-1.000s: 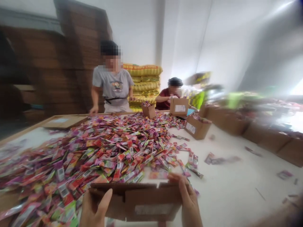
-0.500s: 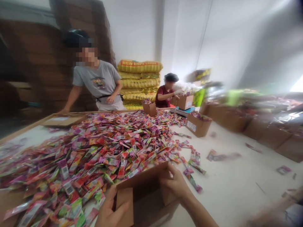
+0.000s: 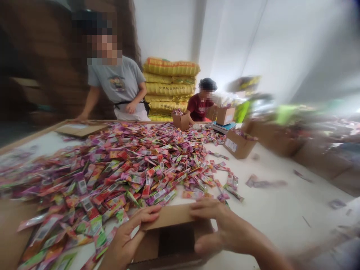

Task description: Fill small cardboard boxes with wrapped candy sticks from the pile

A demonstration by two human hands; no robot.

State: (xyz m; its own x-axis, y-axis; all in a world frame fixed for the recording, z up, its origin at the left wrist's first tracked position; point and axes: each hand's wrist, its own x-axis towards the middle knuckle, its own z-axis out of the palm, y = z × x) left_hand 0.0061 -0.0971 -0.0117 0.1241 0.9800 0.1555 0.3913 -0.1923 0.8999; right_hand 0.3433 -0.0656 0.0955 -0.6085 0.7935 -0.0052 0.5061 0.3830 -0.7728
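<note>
A small brown cardboard box (image 3: 171, 240) sits open at the near edge of the white table (image 3: 275, 210). My left hand (image 3: 126, 236) grips its left side, fingers on the far flap. My right hand (image 3: 222, 228) presses the far flap and right side of the box. Just beyond the box lies a large heap of colourful sachets (image 3: 120, 168), pink, red, purple and green.
Across the table a person in a grey shirt (image 3: 118, 86) leans on a flat carton (image 3: 80, 129). A seated person in a red shirt (image 3: 201, 107) handles a box (image 3: 225, 115). More open boxes (image 3: 238, 144) stand at the right; yellow sacks (image 3: 170, 88) are stacked behind.
The box has been turned from facing me sideways to standing open-topped on the table. Both my hands shifted onto its far flap. The person in grey moved left and nearer.
</note>
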